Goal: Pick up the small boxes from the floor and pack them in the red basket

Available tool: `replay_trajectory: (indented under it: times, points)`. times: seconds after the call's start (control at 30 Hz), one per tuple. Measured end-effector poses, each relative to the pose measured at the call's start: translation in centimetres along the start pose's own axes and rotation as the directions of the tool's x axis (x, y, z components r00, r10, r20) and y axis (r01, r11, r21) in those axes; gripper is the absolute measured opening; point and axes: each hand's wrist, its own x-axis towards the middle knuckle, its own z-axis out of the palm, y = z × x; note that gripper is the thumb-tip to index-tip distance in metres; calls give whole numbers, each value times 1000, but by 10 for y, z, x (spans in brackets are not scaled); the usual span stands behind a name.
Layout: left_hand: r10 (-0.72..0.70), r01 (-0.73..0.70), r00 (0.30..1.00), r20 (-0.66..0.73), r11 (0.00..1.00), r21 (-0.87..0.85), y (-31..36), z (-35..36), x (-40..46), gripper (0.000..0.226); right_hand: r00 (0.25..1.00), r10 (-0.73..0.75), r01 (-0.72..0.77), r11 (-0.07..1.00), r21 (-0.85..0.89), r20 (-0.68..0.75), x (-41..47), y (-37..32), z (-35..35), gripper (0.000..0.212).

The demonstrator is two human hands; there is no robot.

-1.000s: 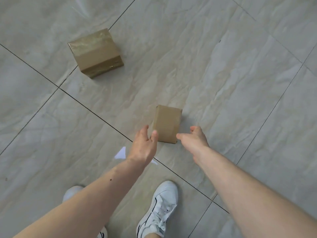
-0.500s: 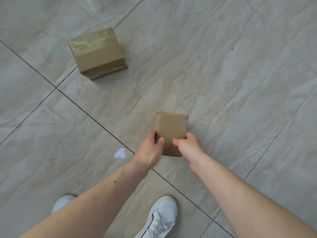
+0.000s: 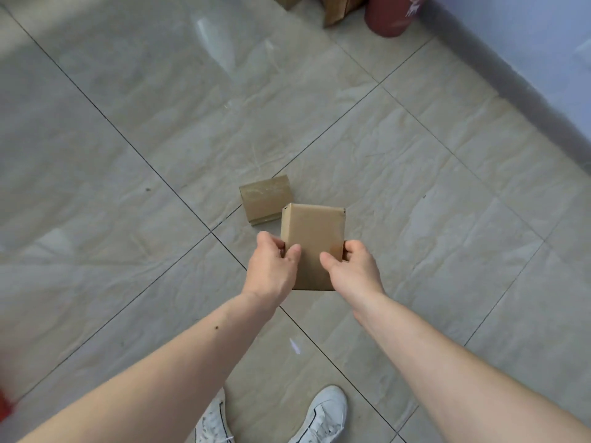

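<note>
A small plain cardboard box (image 3: 311,238) is lifted off the tiled floor, held between both hands. My left hand (image 3: 271,270) grips its left side, thumb on the top face. My right hand (image 3: 353,270) grips its right side the same way. A second taped cardboard box (image 3: 263,196) lies on the floor just beyond the held one, partly hidden by it. A sliver of red (image 3: 4,406) shows at the left edge; I cannot tell whether it is the basket.
A dark red cylinder (image 3: 387,17) and more cardboard (image 3: 339,9) stand at the top by a pale wall (image 3: 527,43) on the right. My white shoes (image 3: 323,417) are at the bottom. A small white scrap (image 3: 294,345) lies on the tiles.
Both hands closed on the small box and lifted it off the floor. The view rose and pulled back, so the taped box now sits right behind the held one.
</note>
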Motion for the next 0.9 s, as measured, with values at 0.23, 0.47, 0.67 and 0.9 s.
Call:
replay_trajectory:
  times: [0.23, 0.47, 0.67, 0.9]
  points:
    - [49, -56, 994, -94, 996, -66, 29, -108, -27, 25, 991, -119, 120, 993, -13, 64, -77, -84, 33, 30]
    - [70, -95, 979, -192, 988, -120, 12, -201, -61, 26, 961, -214, 214, 977, 16, 174, -144, -125, 85, 38]
    - [-9, -56, 958, -288, 975, -215, -47, -245, -101, 29, 931, -251, 266, 964, -19, 265, -197, -109, 135, 34]
    - [-129, -19, 921, -368, 927, -374, -142, -288, -164, 32, 888, -233, 301, 947, -117, 397, -274, -68, 199, 39]
